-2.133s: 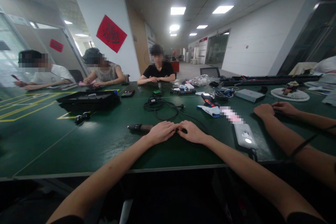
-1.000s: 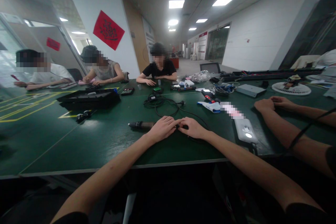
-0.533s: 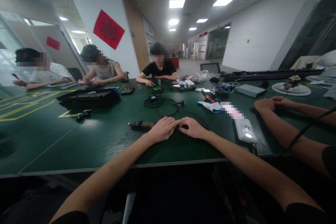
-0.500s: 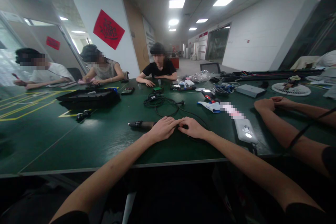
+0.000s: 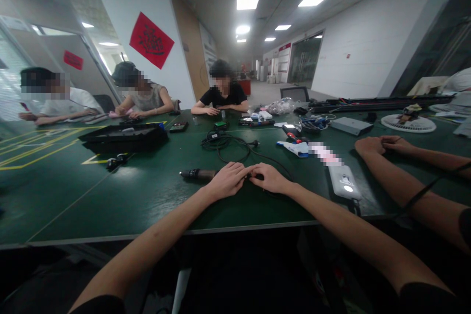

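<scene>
A dark cylindrical electric tool [image 5: 198, 174], like an electric screwdriver with a narrow silver tip, lies across the green table in front of me, its tip to the left. My left hand [image 5: 228, 180] is closed over its rear part, palm down, and hides much of the body. At the tool's back end, the fingers of my right hand [image 5: 270, 178] are bent in a pinch and meet the left fingertips. Small details between the fingertips are too dark to make out. A black power cord [image 5: 230, 143] with a plug lies coiled just beyond and passes behind my right hand.
Left of me is a black tray [image 5: 125, 136], with small black parts [image 5: 117, 161] before it. A white power bank-like device [image 5: 343, 182] and a blue-white packet [image 5: 294, 148] lie to the right. A co-worker's hands [image 5: 377, 145] rest at the right; other people sit across.
My hands stay on the tool with only slight finger shifts. The hand of the person across has drawn back a little.
</scene>
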